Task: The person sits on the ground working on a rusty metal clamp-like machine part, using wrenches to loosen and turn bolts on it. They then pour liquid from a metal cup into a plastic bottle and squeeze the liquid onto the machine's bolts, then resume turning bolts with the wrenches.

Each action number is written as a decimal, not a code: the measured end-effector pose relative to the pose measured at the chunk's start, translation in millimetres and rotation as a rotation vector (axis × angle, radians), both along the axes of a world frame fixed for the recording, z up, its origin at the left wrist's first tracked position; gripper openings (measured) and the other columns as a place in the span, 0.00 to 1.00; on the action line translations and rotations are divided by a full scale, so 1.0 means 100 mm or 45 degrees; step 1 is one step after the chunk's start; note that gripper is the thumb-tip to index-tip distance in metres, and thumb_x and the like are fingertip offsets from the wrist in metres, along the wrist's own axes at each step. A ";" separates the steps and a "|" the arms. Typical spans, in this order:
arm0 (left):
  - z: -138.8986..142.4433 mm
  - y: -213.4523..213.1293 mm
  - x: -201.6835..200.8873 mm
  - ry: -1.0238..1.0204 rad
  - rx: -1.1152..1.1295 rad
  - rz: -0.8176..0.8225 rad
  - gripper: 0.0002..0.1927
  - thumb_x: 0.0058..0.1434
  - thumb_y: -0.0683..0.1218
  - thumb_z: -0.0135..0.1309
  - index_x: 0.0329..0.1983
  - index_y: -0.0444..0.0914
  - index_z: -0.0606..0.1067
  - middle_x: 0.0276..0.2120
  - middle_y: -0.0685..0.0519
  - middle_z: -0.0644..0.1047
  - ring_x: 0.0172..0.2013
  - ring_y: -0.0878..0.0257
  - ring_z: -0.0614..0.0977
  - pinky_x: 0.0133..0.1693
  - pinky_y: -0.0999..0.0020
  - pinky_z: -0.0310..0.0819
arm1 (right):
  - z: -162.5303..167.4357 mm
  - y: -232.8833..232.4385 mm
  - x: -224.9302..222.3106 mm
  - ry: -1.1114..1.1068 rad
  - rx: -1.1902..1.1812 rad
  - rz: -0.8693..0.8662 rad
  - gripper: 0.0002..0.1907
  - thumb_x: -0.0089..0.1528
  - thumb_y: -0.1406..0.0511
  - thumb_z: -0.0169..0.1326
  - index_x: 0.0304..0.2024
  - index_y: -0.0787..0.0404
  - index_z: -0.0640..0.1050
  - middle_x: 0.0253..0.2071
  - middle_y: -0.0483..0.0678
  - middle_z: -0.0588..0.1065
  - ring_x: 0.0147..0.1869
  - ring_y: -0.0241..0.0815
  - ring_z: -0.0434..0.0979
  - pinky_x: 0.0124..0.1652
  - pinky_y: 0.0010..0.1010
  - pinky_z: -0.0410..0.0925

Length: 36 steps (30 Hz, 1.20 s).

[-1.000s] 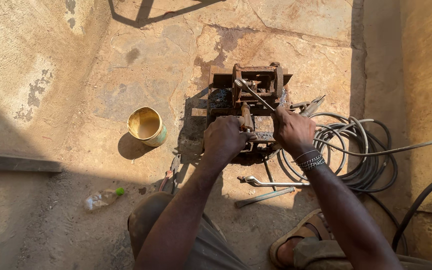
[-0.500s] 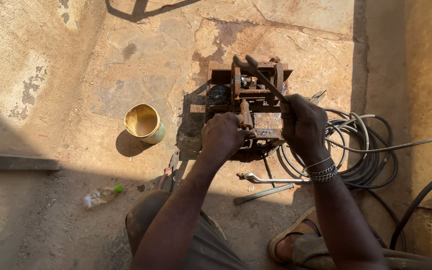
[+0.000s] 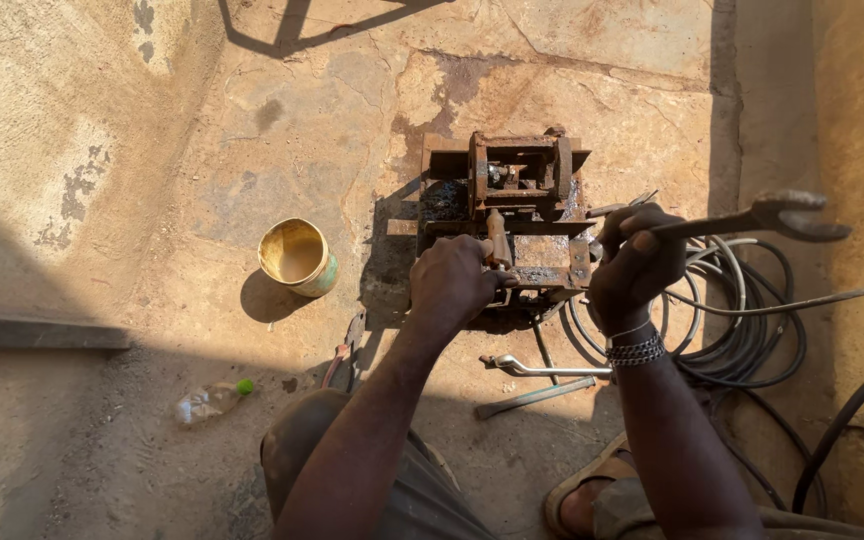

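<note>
Fingers of the right hand (image 3: 634,268) are wrapped tight around the shank of a long grey steel spanner (image 3: 752,216), its open head raised out to the right, clear of the work. Fingers of the left hand (image 3: 455,280) curl closed on the front edge of the rusty brown iron machine block (image 3: 512,215), apparently steadying it on the stained concrete floor (image 3: 302,120). Just behind the wrists lie a chrome ring spanner (image 3: 532,367) and a flat steel bar (image 3: 535,397). Coiled grey hose (image 3: 752,330) sits to the right; a dented yellow tin can (image 3: 296,256) stands well apart, left.
</note>
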<state>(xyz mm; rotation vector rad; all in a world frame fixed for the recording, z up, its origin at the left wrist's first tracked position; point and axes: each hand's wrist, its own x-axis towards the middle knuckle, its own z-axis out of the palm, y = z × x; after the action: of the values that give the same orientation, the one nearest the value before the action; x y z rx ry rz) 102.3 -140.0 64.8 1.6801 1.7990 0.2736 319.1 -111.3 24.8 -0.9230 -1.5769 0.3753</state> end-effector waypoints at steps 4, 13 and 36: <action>0.02 -0.01 0.00 -0.079 0.039 0.045 0.20 0.55 0.59 0.66 0.46 0.46 0.84 0.30 0.52 0.84 0.29 0.61 0.85 0.38 0.60 0.77 | 0.06 0.08 -0.04 -1.029 -0.304 -0.307 0.16 0.75 0.59 0.46 0.33 0.55 0.72 0.21 0.42 0.70 0.20 0.36 0.62 0.21 0.31 0.57; 0.08 0.00 0.00 0.035 -0.027 -0.028 0.18 0.57 0.58 0.67 0.41 0.41 0.84 0.32 0.49 0.83 0.34 0.58 0.85 0.41 0.57 0.78 | -0.16 0.13 0.00 -0.611 -0.175 -0.199 0.17 0.76 0.55 0.42 0.35 0.54 0.70 0.19 0.44 0.66 0.18 0.36 0.56 0.19 0.29 0.53; 0.18 0.00 0.01 -0.017 -0.002 -0.014 0.13 0.56 0.54 0.66 0.44 0.50 0.84 0.33 0.51 0.84 0.37 0.57 0.86 0.44 0.58 0.78 | -0.21 -0.35 0.23 0.658 -0.328 -0.064 0.13 0.79 0.60 0.43 0.46 0.62 0.72 0.32 0.43 0.72 0.31 0.32 0.68 0.31 0.24 0.63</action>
<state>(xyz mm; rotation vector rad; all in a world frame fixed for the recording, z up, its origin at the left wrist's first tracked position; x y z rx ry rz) 102.8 -139.9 82.5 1.6829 1.7791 0.2773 342.4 -146.7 3.5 -0.9638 -1.0450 0.7309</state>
